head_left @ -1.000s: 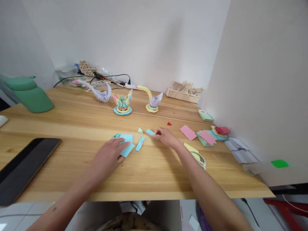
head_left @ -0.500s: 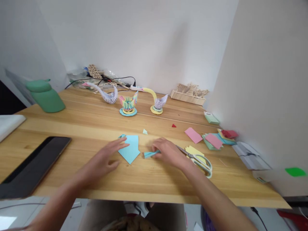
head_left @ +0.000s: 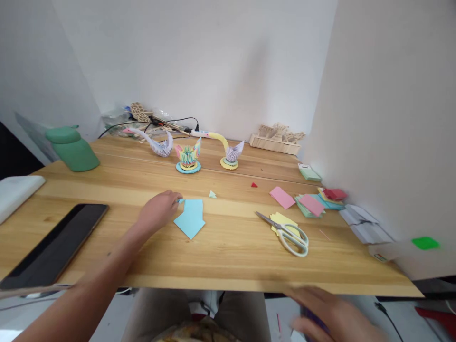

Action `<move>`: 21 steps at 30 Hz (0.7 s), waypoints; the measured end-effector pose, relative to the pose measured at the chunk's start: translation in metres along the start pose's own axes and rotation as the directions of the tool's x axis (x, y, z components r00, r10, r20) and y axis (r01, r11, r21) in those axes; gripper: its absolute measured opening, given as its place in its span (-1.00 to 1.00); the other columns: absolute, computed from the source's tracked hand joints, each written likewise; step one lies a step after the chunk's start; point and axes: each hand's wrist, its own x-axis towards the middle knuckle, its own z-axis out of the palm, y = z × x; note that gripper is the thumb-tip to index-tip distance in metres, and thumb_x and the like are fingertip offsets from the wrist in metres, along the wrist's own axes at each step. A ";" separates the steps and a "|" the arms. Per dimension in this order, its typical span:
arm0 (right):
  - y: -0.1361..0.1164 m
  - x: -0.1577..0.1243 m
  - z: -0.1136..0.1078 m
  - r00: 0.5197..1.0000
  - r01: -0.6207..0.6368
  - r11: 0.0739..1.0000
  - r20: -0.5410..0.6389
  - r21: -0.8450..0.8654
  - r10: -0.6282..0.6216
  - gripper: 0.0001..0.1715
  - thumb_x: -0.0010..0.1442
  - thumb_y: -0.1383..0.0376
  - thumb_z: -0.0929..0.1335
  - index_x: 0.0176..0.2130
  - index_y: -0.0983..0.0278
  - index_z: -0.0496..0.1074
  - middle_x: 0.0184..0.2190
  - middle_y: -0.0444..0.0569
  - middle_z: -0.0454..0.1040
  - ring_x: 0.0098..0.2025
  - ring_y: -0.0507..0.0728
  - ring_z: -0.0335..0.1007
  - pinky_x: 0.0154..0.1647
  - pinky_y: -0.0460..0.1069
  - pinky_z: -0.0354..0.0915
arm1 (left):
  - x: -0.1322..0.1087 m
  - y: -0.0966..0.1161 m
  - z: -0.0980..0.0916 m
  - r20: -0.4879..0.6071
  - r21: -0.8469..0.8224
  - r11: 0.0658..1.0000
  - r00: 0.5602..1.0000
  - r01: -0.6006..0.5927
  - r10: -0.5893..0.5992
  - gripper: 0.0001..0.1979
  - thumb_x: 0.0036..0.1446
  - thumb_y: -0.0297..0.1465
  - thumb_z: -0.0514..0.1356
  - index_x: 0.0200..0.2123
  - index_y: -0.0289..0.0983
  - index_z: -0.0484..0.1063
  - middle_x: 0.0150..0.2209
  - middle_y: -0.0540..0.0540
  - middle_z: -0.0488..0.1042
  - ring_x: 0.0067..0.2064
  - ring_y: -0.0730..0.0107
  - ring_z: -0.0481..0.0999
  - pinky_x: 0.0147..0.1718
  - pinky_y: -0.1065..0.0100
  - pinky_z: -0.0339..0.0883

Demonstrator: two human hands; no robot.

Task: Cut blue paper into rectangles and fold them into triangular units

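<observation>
My left hand (head_left: 161, 209) is closed in a pinch at the upper left of the light-blue paper sheet (head_left: 190, 221). A small blue paper piece (head_left: 181, 201) shows at its fingertips. The sheet lies flat and has a notched, arrow-like outline. My right hand (head_left: 329, 313), blurred by motion, is past the front edge of the desk, with thumb and fingers apart. Something purple (head_left: 315, 319) below shows between them. Scissors (head_left: 285, 230) with white handles lie partly on yellow paper slips (head_left: 283, 219). A pale green folded triangle (head_left: 213, 194) and a red one (head_left: 254, 185) lie farther back.
A phone (head_left: 57, 244) and a green bottle (head_left: 74, 149) are on the left. Paper swans (head_left: 188, 159) stand toward the back. Pink slips (head_left: 282, 197) and stacked coloured papers (head_left: 308, 206) lie on the right, near a wooden box (head_left: 274, 144).
My right hand has moved from the desk's middle down past the front edge; the blue paper strip it held is out of sight. My left hand has closed at the sheet's upper left corner.
</observation>
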 end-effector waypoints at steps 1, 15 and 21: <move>-0.012 0.020 0.000 0.998 0.057 0.997 -0.007 0.057 -0.056 -0.61 0.16 0.09 0.28 0.02 -0.10 0.34 -0.06 -0.08 0.48 -0.07 0.21 0.42 -0.10 0.03 0.34 | 0.000 -0.001 -0.001 -0.006 -0.021 0.999 1.000 0.028 -0.028 -0.65 0.11 -0.41 -0.08 -0.20 -0.27 0.47 -0.21 -0.20 0.52 -0.21 0.16 0.48 -0.31 0.32 0.28; -0.032 0.266 0.023 0.910 0.272 0.959 -0.345 0.080 -0.229 -0.55 0.21 0.46 0.13 0.06 0.42 0.31 0.03 0.22 0.39 0.06 0.20 0.31 0.07 0.08 0.19 | 0.006 0.077 0.008 -0.112 -0.246 0.947 0.977 -0.206 0.183 -0.72 0.06 -0.52 0.05 -0.25 -0.18 0.51 -0.25 -0.03 0.57 -0.20 0.34 0.51 -0.23 0.42 0.30; -0.019 0.256 0.032 0.918 0.227 0.951 -0.372 0.211 -0.137 -0.54 0.25 0.42 0.10 0.10 0.33 0.28 0.07 0.10 0.38 0.10 0.12 0.28 0.13 0.06 0.16 | 0.013 0.098 0.026 -0.069 -0.258 0.903 0.939 -0.344 0.338 -0.72 0.11 -0.53 0.02 -0.32 -0.28 0.55 -0.32 -0.17 0.57 -0.23 0.20 0.50 -0.22 0.28 0.33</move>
